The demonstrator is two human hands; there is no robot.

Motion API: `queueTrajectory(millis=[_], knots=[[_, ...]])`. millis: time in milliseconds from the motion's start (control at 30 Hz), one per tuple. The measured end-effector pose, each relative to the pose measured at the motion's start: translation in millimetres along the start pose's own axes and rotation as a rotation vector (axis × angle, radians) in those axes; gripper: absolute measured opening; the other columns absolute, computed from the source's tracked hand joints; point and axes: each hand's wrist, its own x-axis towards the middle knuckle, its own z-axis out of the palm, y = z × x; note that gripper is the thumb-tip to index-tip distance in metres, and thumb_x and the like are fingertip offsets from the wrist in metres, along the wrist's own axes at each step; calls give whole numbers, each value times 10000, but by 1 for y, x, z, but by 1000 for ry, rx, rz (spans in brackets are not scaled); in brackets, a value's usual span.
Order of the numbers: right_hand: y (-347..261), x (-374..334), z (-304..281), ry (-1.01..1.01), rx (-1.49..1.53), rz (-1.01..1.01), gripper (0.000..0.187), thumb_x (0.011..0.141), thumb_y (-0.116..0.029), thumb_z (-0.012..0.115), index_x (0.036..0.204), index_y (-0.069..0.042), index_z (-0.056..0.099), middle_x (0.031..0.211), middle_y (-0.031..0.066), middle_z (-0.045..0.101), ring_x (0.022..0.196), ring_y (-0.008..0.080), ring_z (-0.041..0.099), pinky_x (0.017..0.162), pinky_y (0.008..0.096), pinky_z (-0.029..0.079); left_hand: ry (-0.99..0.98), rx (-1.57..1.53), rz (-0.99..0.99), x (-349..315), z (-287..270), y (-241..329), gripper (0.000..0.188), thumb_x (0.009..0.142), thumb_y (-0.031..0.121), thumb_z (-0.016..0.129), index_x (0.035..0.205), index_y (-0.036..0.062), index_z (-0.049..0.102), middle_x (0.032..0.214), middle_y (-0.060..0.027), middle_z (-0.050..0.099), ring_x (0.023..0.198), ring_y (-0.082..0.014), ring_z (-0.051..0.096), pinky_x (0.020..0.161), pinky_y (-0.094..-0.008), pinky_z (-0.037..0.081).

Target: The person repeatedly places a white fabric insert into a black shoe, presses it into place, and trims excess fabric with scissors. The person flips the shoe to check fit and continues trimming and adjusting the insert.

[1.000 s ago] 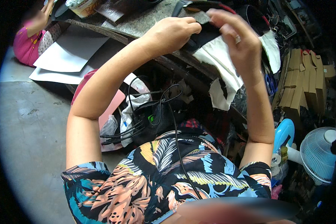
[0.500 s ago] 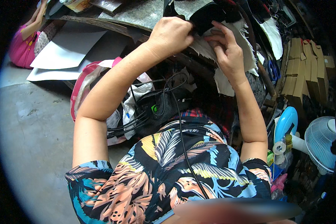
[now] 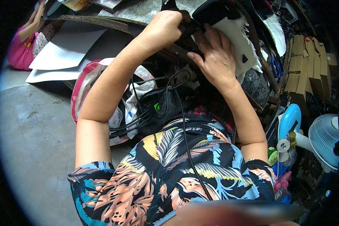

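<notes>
My left hand (image 3: 165, 30) is closed in a fist at the edge of the worktable, gripping a dark, flexible piece of black material (image 3: 191, 29) whose exact kind I cannot make out. Just to its right, my right hand (image 3: 217, 58) lies palm down with fingers stretched out. Its fingertips reach the black material and the white cloth (image 3: 234, 32), which has a frayed right edge and a small black scrap on it. A larger black piece (image 3: 211, 12) rests beyond my fingers.
The grey worktable (image 3: 139, 14) has a rough wooden edge. A bag with pink trim (image 3: 77, 96) and black cables (image 3: 130, 128) sit below my left arm. White sheets (image 3: 67, 49) and another person in pink (image 3: 20, 52) are at left. Cardboard (image 3: 299, 71) and a fan (image 3: 324, 141) stand right.
My right hand has gone from curled, raised fingers to lying flat, slightly left and lower. My left hand has shifted a little up and left. More of the white cloth shows.
</notes>
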Motion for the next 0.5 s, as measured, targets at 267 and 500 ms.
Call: queueTrajectory(millis=[267, 500], knots=[[15, 13, -10, -309, 860, 169, 486, 990, -516, 533, 1193, -119, 726, 1420, 183, 543, 1314, 352, 475, 1126, 484, 291, -68, -130, -72, 6, -1, -2, 348, 746, 29, 635, 1083, 10, 720, 950, -269, 695, 950, -414, 688, 837, -451, 553], [0, 20, 13, -13, 201, 21, 578, 974, -619, 459, 1356, -224, 640, 1498, 113, 437, 1326, 342, 386, 1100, 541, 256, -68, -228, -96, 5, -8, 3, 357, 745, -3, 659, 1100, -15, 699, 991, -244, 717, 971, -369, 710, 826, -418, 556]])
